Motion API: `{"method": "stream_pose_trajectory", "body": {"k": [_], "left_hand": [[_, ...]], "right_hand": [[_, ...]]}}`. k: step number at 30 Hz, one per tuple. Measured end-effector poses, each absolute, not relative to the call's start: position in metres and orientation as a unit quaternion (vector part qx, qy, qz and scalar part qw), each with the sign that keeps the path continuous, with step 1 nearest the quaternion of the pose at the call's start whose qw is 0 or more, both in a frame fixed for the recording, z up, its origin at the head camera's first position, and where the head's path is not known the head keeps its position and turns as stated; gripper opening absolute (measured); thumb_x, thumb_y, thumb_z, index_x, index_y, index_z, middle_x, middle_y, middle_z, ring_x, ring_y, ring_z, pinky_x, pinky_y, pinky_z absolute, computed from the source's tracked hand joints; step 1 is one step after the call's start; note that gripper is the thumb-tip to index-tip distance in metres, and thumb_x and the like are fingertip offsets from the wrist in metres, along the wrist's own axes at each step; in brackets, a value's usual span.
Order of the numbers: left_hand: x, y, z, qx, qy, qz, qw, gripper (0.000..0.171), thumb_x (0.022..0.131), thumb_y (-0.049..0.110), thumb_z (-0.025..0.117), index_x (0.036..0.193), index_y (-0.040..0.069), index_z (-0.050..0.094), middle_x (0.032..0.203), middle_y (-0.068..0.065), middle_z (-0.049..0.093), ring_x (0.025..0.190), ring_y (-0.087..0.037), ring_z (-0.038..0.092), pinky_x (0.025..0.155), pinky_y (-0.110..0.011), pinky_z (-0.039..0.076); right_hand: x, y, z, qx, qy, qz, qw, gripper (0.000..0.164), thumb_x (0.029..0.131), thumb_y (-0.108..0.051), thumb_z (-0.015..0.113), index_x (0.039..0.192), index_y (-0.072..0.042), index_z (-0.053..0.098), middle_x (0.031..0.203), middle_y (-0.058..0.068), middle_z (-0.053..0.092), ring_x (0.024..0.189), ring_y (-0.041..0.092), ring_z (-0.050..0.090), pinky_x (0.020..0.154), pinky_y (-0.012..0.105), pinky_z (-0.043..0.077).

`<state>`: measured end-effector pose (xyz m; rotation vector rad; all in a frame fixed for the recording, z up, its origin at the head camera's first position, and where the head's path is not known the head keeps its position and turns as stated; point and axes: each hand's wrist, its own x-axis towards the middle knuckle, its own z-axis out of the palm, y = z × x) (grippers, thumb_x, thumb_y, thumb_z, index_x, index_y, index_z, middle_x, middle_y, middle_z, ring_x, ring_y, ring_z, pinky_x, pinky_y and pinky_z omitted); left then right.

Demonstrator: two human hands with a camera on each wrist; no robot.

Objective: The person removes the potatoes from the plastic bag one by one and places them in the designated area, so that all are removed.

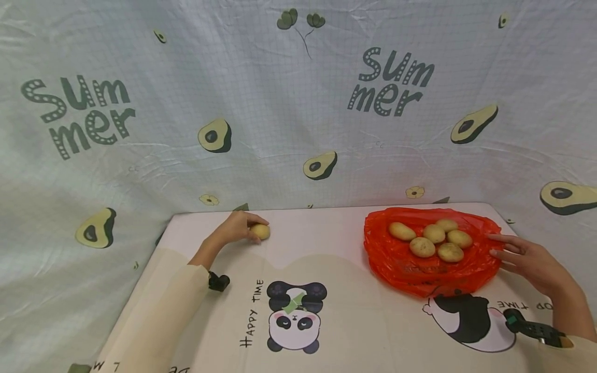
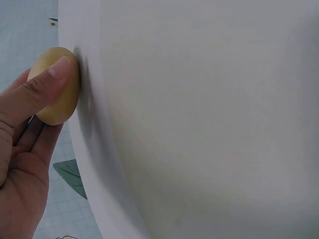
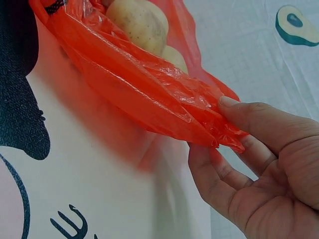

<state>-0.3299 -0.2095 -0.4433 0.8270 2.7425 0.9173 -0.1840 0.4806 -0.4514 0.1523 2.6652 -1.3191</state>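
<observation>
At the table's far left, my left hand grips a single potato. In the left wrist view the thumb lies across the face of this potato, with fingers behind it. On the right side lies a red plastic bag, its mouth spread wide around several potatoes. My right hand is at the bag's right edge. Seen from the right wrist, the thumb and fingers pinch the gathered rim of the bag, and some potatoes show inside.
A pale tablecloth printed with a panda covers the table. Behind it hangs a light curtain with avocado prints, close along the table's back edge. Wrist-worn cameras sit on both arms.
</observation>
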Motion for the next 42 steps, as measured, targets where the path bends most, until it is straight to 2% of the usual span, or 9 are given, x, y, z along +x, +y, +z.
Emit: {"method": "stream_pose_trajectory", "body": {"k": [11,21,29,37,42], "left_hand": [[-0.327,-0.207,-0.439,0.272,0.905,0.315,0.083,0.048,0.079,0.004,0.086,0.124,0.002,0.072,0.127,-0.015,0.069,0.119,-0.034,0.062,0.103,-0.050,0.049],[-0.319,-0.186,-0.422,0.276,0.902,0.325,0.066,0.039,0.094,0.013,0.073,0.131,0.004,0.067,0.136,-0.016,0.064,0.131,-0.037,0.055,0.107,-0.057,0.044],[-0.303,-0.156,-0.406,0.305,0.895,0.323,0.041,0.036,0.095,0.020,0.073,0.130,0.012,0.069,0.133,-0.007,0.067,0.129,-0.032,0.058,0.108,-0.053,0.045],[-0.289,-0.134,-0.397,0.356,0.868,0.346,0.028,0.035,0.096,0.017,0.071,0.130,0.012,0.069,0.132,-0.004,0.068,0.129,-0.027,0.058,0.109,-0.048,0.046],[-0.281,-0.123,-0.394,0.367,0.861,0.351,0.034,0.034,0.096,0.018,0.071,0.129,0.015,0.070,0.132,-0.002,0.068,0.129,-0.025,0.059,0.108,-0.048,0.046]], "right_hand": [[-0.185,0.480,-0.451,0.045,0.886,-0.454,0.082,0.064,0.105,-0.034,0.057,0.154,0.001,0.035,0.152,0.045,0.022,0.089,-0.022,0.046,0.079,0.026,0.060],[-0.186,0.481,-0.450,0.043,0.886,-0.453,0.087,0.066,0.105,-0.034,0.057,0.154,0.003,0.034,0.152,0.045,0.021,0.090,-0.021,0.046,0.080,0.028,0.060],[-0.185,0.480,-0.452,0.048,0.885,-0.456,0.086,0.065,0.105,-0.034,0.057,0.154,0.003,0.034,0.152,0.045,0.020,0.091,-0.019,0.046,0.080,0.030,0.060],[-0.185,0.482,-0.452,0.039,0.884,-0.457,0.090,0.064,0.105,-0.032,0.057,0.153,0.004,0.034,0.151,0.045,0.021,0.091,-0.019,0.048,0.081,0.031,0.061],[-0.187,0.488,-0.448,0.028,0.889,-0.445,0.107,0.062,0.105,-0.031,0.058,0.151,0.005,0.036,0.151,0.045,0.022,0.093,-0.016,0.052,0.083,0.037,0.061]]}}
